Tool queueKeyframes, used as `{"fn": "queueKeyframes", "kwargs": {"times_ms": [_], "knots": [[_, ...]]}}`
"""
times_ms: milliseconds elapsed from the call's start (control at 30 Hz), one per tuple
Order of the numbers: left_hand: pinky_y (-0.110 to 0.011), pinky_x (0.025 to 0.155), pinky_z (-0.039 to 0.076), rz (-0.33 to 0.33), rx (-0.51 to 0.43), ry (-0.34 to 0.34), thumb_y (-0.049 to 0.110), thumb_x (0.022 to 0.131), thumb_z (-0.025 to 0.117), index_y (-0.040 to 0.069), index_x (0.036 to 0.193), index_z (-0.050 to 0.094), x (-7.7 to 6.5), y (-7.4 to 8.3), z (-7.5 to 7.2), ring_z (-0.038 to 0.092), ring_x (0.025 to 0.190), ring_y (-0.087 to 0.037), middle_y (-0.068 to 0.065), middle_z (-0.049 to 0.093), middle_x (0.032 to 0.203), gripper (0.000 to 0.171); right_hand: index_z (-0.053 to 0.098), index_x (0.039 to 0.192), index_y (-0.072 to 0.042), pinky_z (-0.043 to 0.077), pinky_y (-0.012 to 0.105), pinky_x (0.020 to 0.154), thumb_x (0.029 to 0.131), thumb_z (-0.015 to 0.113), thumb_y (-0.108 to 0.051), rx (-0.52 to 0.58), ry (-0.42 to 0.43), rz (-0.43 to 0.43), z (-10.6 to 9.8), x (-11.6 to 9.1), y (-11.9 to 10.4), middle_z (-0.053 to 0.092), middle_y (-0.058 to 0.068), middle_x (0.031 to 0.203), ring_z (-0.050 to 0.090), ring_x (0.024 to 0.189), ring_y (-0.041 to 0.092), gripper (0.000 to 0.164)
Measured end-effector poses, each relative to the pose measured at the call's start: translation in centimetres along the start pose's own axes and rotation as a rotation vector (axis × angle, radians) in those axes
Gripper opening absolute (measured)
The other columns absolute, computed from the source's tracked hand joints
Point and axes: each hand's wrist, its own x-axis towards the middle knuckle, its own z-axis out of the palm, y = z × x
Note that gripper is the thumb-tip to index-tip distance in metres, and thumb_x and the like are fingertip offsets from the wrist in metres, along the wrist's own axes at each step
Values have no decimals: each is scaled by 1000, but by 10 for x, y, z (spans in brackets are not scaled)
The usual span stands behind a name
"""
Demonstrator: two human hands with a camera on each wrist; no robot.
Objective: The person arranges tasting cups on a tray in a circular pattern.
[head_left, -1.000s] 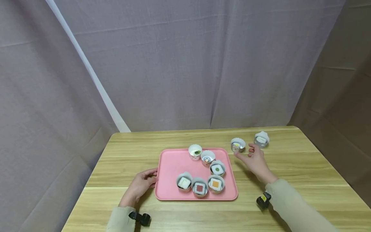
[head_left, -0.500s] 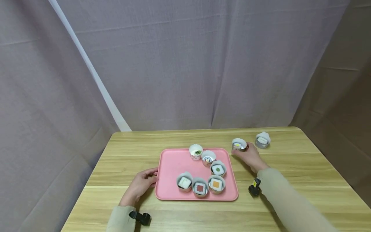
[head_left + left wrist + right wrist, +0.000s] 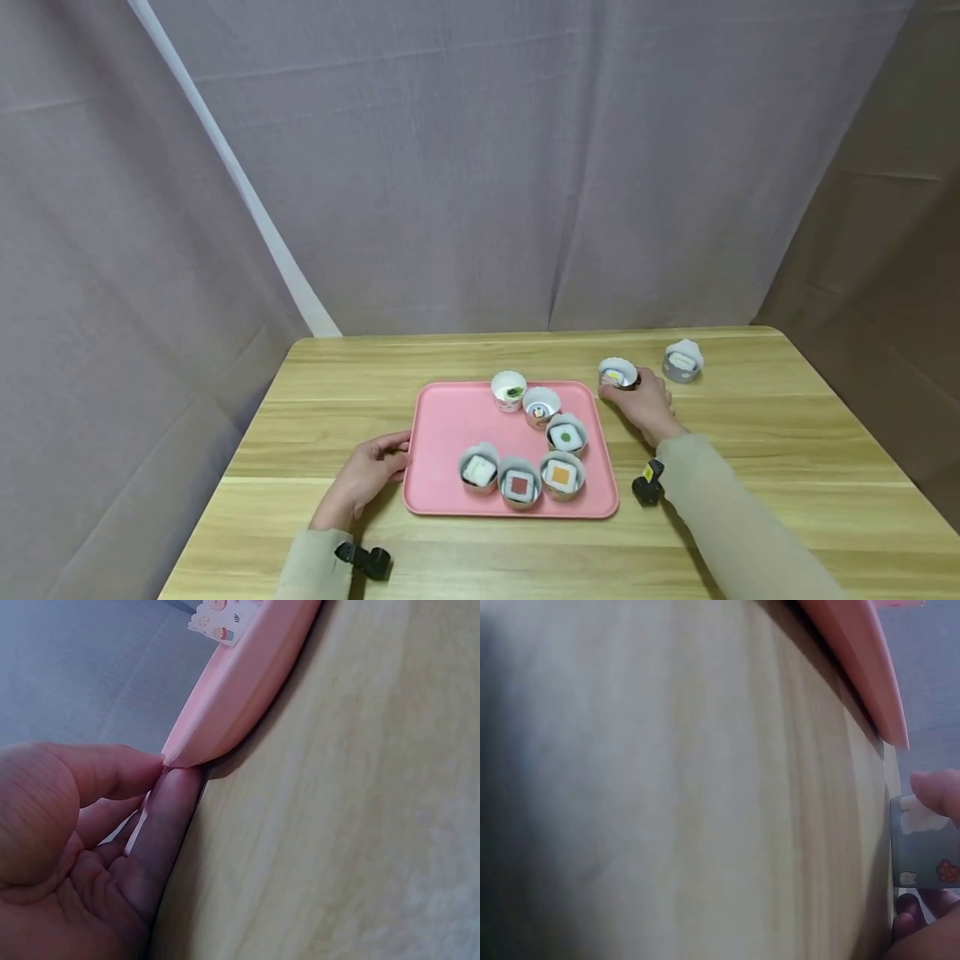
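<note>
My left hand (image 3: pixel 366 475) pinches the left rim of a pink tray (image 3: pixel 442 417) between thumb and finger; the left wrist view shows the fingertips at the rim (image 3: pixel 180 759). Beyond the tray's upper right corner, my right hand (image 3: pixel 647 407) grips a paper baking cup (image 3: pixel 617 367) with something yellow inside. In the right wrist view this cup (image 3: pixel 924 844) is grey with small printed figures and stands on the wood, partly hidden by the thumb. Several filled paper cups, among them one with an orange-topped white square (image 3: pixel 560 476), curve along the tray's right side.
One more paper cup (image 3: pixel 682 362) with a white piece in it stands on the wooden table (image 3: pixel 780 433), right of my right hand. A grey curtain (image 3: pixel 450 208) hangs behind the table's back edge.
My right hand has moved left to the cup with the yellow content and closed its fingers round it. The left hand stays at the tray's rim.
</note>
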Motion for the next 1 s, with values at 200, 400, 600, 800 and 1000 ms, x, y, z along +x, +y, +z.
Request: {"fn": "queueKeyframes", "kwargs": {"times_ms": [200,400,600,800,1000], "knots": [[-34,77,56,-3,-2,4,2,92,62,1,132,58,-2,1,2,62,92,-22,-15,61,113,40,35,144,0,22,60,97,80,75,-45,5,11,-2,0,0,1,37,26,135,31,121,44,88],[-33,76,56,-2,0,10,2,92,62,1,132,58,-1,2,1,62,91,-21,-15,61,113,40,34,140,7,31,53,105,85,70,-39,113,11,0,-2,-4,0,41,27,136,39,122,40,80],[-34,77,56,1,-4,-2,1,92,61,0,132,57,0,3,1,62,91,-22,-15,60,113,40,35,135,9,35,47,105,88,69,-35,241,-13,-12,-4,-5,6,43,26,132,44,118,35,73],[-35,77,57,5,3,-16,2,93,61,0,133,56,0,2,3,62,92,-22,-16,60,114,41,39,132,10,40,42,98,89,67,-41,244,-51,-16,-16,-14,6,46,24,128,47,112,32,72],[-34,78,56,-4,-1,-22,2,93,60,1,133,57,-1,2,1,62,94,-22,-16,59,114,40,37,132,8,41,43,97,89,64,-48,204,-20,-70,-33,-32,-15,46,24,128,47,113,33,75]]}}
